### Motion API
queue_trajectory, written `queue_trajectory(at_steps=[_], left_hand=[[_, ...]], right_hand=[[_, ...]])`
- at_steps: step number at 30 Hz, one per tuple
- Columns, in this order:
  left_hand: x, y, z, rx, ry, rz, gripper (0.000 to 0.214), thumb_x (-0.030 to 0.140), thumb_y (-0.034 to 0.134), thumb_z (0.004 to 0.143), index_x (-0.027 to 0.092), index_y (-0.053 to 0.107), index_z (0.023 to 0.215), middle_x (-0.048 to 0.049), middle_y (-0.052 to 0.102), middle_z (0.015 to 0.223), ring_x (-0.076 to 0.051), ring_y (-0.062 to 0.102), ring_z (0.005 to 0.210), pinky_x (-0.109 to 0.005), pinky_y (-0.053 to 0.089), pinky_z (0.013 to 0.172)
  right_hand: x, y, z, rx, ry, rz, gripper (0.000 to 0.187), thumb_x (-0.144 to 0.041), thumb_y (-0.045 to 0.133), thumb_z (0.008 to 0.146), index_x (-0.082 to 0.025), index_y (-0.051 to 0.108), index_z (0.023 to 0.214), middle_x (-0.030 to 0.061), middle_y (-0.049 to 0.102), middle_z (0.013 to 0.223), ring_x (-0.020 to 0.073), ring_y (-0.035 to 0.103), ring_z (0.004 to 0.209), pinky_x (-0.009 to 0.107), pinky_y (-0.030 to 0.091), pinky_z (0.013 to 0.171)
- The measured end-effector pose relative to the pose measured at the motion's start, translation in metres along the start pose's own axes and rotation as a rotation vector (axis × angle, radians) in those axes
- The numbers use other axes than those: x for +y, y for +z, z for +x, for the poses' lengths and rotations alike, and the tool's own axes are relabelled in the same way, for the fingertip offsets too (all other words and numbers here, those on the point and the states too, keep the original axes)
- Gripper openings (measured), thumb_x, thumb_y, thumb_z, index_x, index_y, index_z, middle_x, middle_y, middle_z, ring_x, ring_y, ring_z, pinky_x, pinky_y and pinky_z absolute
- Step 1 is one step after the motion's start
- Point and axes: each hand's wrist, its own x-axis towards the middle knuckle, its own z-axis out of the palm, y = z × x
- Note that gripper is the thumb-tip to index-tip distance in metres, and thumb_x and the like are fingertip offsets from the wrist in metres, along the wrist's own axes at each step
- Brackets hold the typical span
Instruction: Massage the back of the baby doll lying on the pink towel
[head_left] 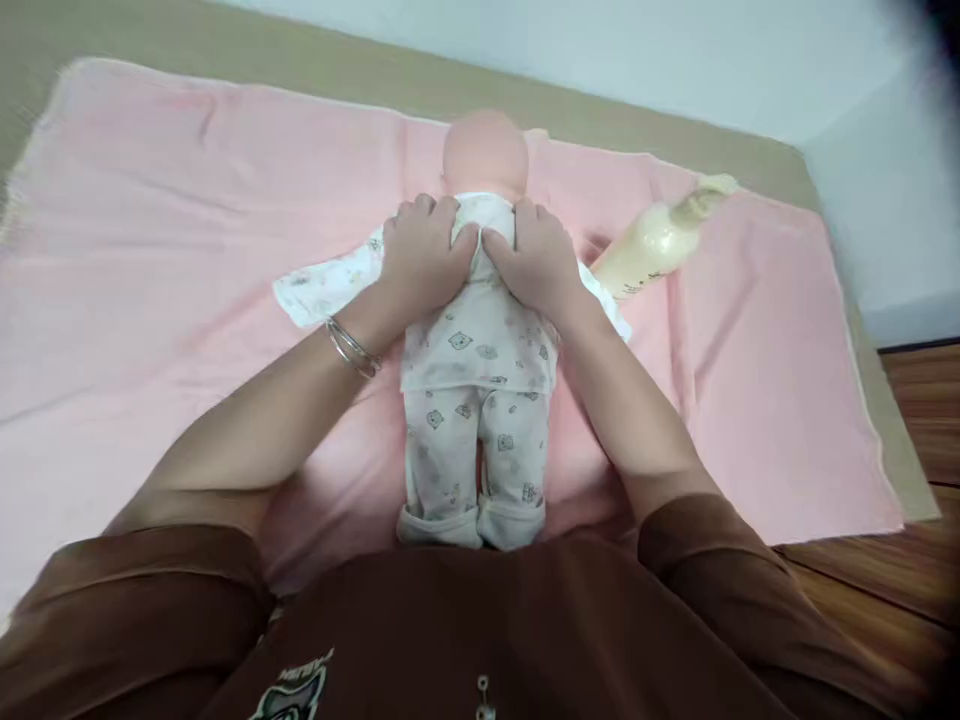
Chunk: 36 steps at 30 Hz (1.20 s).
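Note:
A baby doll (480, 345) in a white printed top and matching trousers (442, 450) lies stretched out with its head away from me. Its bald head (486, 155) shows no face. My left hand (427, 250) rests on the upper back, with its fingers curled over the left shoulder. On the right shoulder, my right hand (538, 255) has the same hold. Both thumbs point inward and almost meet at mid-back, beside a small fold in the cloth. The left sleeve (322, 290) spreads out flat; the right sleeve is partly hidden behind my forearm.
Beneath the doll lies a wrinkled pink blanket (187, 200) on a beige mat (637, 125). A cream pump bottle (652, 245) lies on its side to the right, near the right sleeve. A white wall (600, 45) rises behind; wooden floor (900, 580) shows at lower right.

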Motion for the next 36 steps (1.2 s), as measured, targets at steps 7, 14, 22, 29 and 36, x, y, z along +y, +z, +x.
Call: queue_trajectory(at_steps=[7,14,22,29,36], left_hand=[[0.028,-0.019,-0.027,-0.039,0.23,0.079,0.018,0.013,0.044,0.103,0.022,0.059,0.098,-0.018,0.067,0.119,-0.039,0.059,0.125,-0.054,0.044,0.116],[0.016,-0.022,-0.003,-0.057,0.057,0.0,0.044,0.008,0.045,0.103,0.028,0.032,0.066,-0.0088,0.067,0.101,-0.028,0.061,0.112,-0.044,0.049,0.108],[-0.004,-0.003,0.005,-0.014,0.181,0.043,0.024,0.021,0.04,0.106,0.025,0.055,0.087,-0.0152,0.068,0.103,-0.037,0.065,0.112,-0.052,0.052,0.098],[0.013,-0.018,-0.02,0.002,0.316,0.144,0.02,0.015,0.046,0.099,0.025,0.046,0.082,-0.0142,0.063,0.099,-0.035,0.062,0.103,-0.05,0.053,0.097],[-0.01,-0.003,0.016,-0.047,0.154,-0.041,0.033,0.026,0.044,0.103,0.027,0.032,0.073,-0.0073,0.055,0.083,-0.028,0.058,0.094,-0.043,0.049,0.09]], right_hand=[[0.002,-0.008,-0.008,-0.027,-0.048,-0.017,0.049,-0.047,0.038,0.113,-0.005,0.058,0.13,0.019,0.067,0.13,0.0364,0.063,0.131,0.051,0.051,0.115],[-0.012,-0.008,-0.03,-0.004,-0.105,-0.11,0.054,-0.042,0.03,0.115,-0.002,0.05,0.145,0.0267,0.057,0.15,0.04,0.052,0.149,0.057,0.042,0.127],[-0.022,-0.01,-0.04,0.03,-0.15,-0.074,0.047,-0.03,0.035,0.112,0.001,0.057,0.14,0.0269,0.057,0.154,0.0383,0.047,0.156,0.055,0.038,0.135],[0.002,-0.013,-0.009,-0.033,-0.068,0.023,0.053,-0.04,0.03,0.115,-0.002,0.062,0.133,0.0245,0.065,0.144,0.0367,0.058,0.145,0.055,0.044,0.128],[-0.016,-0.01,-0.036,0.021,-0.164,-0.108,0.052,-0.035,0.03,0.114,0.002,0.053,0.141,0.0301,0.057,0.152,0.0399,0.052,0.15,0.056,0.04,0.13]])
